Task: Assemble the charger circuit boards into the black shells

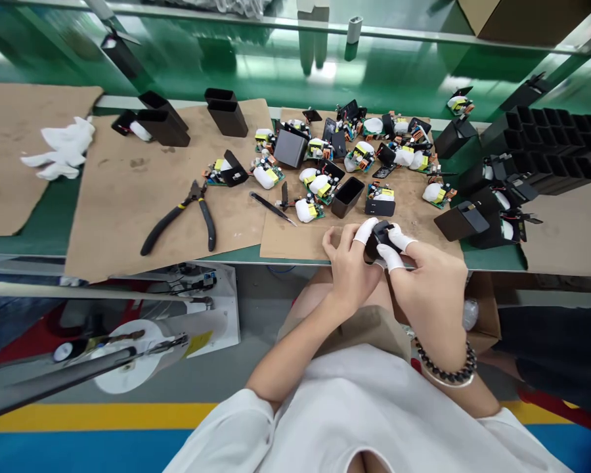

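At the bench's front edge, my left hand (pixel 350 261) and my right hand (pixel 418 266) are both closed on a small black plastic housing (pixel 381 240). White finger cots cover several of the fingertips. What is inside the housing is hidden by my fingers. Just beyond it stands a circuit board with a black end plate (pixel 380 200). An open black case (pixel 347 197) lies to the left of that. Several more circuit boards with white blobs and yellow tape (pixel 320 184) crowd the cardboard behind. Tweezers (pixel 273 209) rest to the left of my left hand.
Black-handled pliers (pixel 182 217) lie on cardboard (pixel 113 190) at left, near crumpled white gloves (pixel 62 150). Empty black cases (pixel 226 112) stand farther back. Rows of black cases (pixel 546 144) fill the right side. A green conveyor (pixel 266 62) runs behind a metal rail.
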A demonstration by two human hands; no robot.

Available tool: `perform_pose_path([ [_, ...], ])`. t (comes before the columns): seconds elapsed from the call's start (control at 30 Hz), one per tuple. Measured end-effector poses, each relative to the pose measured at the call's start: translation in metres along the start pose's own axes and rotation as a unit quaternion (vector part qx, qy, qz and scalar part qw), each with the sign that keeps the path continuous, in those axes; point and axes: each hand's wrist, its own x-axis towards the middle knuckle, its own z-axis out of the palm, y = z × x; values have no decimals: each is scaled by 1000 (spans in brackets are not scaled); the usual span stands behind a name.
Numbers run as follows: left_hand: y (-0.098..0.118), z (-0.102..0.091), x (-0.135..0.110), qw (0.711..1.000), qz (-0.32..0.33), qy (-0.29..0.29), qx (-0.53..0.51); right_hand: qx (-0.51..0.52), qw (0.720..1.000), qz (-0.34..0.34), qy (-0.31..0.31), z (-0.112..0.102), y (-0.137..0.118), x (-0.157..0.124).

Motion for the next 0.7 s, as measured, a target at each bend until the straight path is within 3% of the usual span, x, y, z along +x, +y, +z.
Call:
perform_pose_path([
  [0.13,2,-1,2,999,-24,-27,11,105,993,18,49,20,-1,-7],
  [0.3,-4,-8,2,997,-14,-47,56,307,950,46,-11,44,33,-6],
  [0.4,-15,-26,-5,998,14,-46,46,301,954,1,-14,40,44,-3],
  [0.57,-38,-66,-19,998,25,40,51,272,956,-55,94,37,40,-6],
  [0.63,-41,-78,-17,997,12,74,37,268,960,-38,71,43,40,-9],
  [0.7,-38,-83,-9,997,16,70,-13,270,962,-28,43,46,40,-10],
])
